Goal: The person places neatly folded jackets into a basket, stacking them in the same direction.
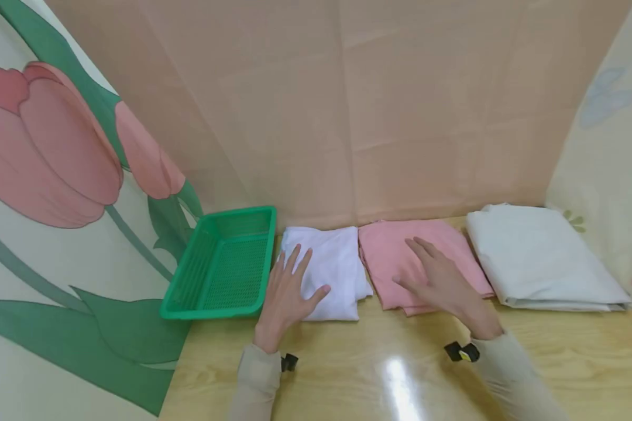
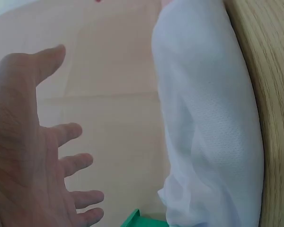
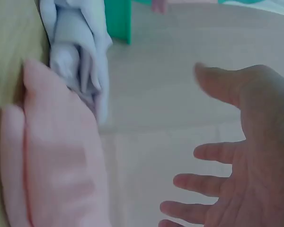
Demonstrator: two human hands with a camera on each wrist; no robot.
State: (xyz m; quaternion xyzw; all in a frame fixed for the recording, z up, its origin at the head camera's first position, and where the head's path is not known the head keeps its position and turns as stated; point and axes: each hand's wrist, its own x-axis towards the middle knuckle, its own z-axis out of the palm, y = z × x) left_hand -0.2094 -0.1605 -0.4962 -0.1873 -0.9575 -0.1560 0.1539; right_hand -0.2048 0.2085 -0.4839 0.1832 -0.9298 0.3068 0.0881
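A folded white cloth (image 1: 334, 275) lies on the table beside a folded pink cloth (image 1: 390, 269). My left hand (image 1: 286, 295), fingers spread, hovers over the white cloth's left side in the head view. In the left wrist view a gap separates that hand (image 2: 33, 151) from the cloth (image 2: 213, 118). Over the pink cloth is my right hand (image 1: 442, 283), its fingers straight and nothing in them. The right wrist view puts this hand (image 3: 246, 156) apart from the pink cloth (image 3: 66, 161), with the white cloth (image 3: 80, 42) farther along.
A green perforated basket (image 1: 265, 263) stands left of the white cloth. At the right lies a larger folded white sheet (image 1: 542, 257). A beige fabric backdrop (image 1: 347, 117) rises behind, and flower-printed panels (image 1: 74, 158) flank the wooden table (image 1: 347, 374).
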